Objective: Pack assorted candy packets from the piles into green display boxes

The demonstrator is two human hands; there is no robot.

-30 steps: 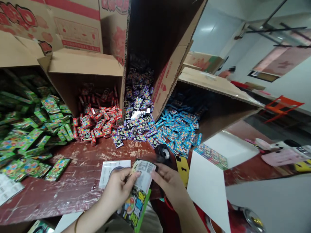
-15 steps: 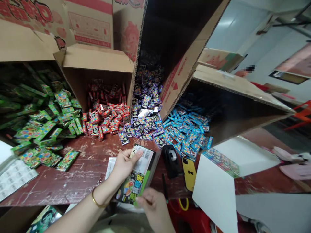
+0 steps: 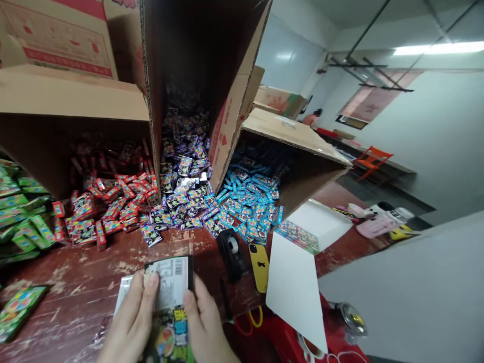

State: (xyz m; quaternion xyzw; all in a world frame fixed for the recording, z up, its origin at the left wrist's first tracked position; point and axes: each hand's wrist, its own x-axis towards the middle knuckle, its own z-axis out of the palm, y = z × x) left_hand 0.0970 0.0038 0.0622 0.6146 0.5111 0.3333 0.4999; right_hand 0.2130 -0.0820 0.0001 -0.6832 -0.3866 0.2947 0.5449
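Note:
A black, white and green printed candy package (image 3: 172, 282) with a barcode and colourful lettering is held between both hands, near the table's front edge. My left hand (image 3: 131, 315) grips its left side, thumb lying on the white label. My right hand (image 3: 206, 320) clasps the right edge with the thumb on top. The package's lower end runs out of the picture. Just behind my left hand, part of a white-edged sheet or packet (image 3: 123, 292) shows on the table. A black tape dispenser (image 3: 230, 257) and a yellow phone (image 3: 259, 269) lie to the right of my hands.
Open cardboard boxes (image 3: 75, 96) spill red packets (image 3: 117, 201), purple packets (image 3: 185, 196) and blue packets (image 3: 249, 206) onto the dark red table (image 3: 83, 282). Green packets (image 3: 22, 217) lie at left. An open white box (image 3: 297, 282) overhangs the edge at right. A person (image 3: 312, 118) is far behind.
My view has swung right. My right hand has moved up from the package's lower end to its right edge, and the package has turned more upright.

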